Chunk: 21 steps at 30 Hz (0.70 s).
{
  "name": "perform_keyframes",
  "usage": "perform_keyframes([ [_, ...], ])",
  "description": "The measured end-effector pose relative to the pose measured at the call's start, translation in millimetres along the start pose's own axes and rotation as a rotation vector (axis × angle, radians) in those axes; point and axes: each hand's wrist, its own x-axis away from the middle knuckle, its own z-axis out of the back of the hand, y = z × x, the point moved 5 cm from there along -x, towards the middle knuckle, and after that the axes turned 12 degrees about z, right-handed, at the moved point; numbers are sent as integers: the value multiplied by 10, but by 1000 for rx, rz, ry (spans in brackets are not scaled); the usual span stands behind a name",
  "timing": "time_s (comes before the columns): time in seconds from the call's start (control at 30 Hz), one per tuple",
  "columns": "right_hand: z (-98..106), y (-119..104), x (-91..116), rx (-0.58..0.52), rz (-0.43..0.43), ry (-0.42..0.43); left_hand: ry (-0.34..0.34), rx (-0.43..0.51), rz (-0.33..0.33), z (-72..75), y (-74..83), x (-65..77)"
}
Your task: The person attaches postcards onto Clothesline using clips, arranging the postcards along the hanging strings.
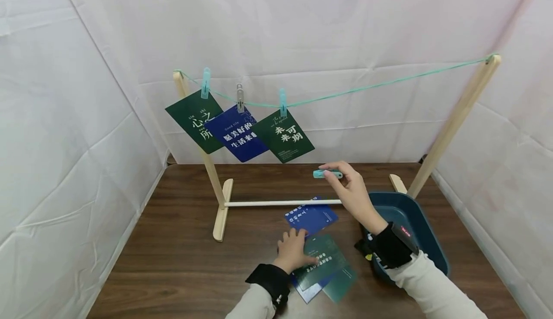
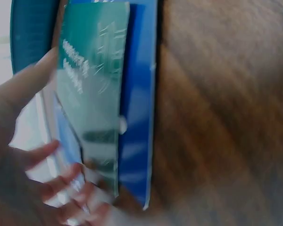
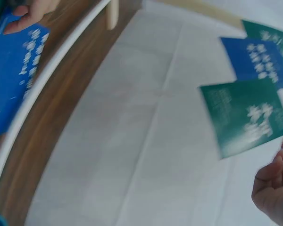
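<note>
My right hand (image 1: 355, 196) is raised near the line and pinches a light blue clothespin (image 1: 320, 174) between thumb and fingers. Low over the table, my left hand (image 1: 293, 252) spreads its fingers at the left edge of a loose pile of cards. On top of that pile is a green card (image 1: 324, 259), and a blue card (image 1: 317, 217) lies just beyond it. The left wrist view is blurred, so whether the fingers touch the green card (image 2: 92, 103) I cannot tell. In the right wrist view, the right hand (image 3: 276, 190) is at the edge, below the hanging green card (image 3: 245, 117).
A green cord (image 1: 389, 83) runs between two wooden posts, sagging. From it hang a green card (image 1: 190, 117), a blue card (image 1: 239, 134) and another green card (image 1: 285, 139), each by a clothespin. A white rod (image 1: 268, 204) crosses low. The dark teal bin (image 1: 425, 228) stands at right.
</note>
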Motion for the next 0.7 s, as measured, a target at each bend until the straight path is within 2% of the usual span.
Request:
perform_keyframes([
  [0.13, -15, -216, 0, -6, 71, 41, -48, -109, 139, 12, -28, 61],
  [0.27, -27, -357, 4, -27, 125, 33, -43, -176, 221, -9, -22, 93],
  [0.57, -48, -544, 27, -43, 181, -26, -33, -179, 239, -65, -34, 36],
  [0.7, -43, -555, 39, -34, 178, -32, -33, -150, 163, -100, -76, 2],
])
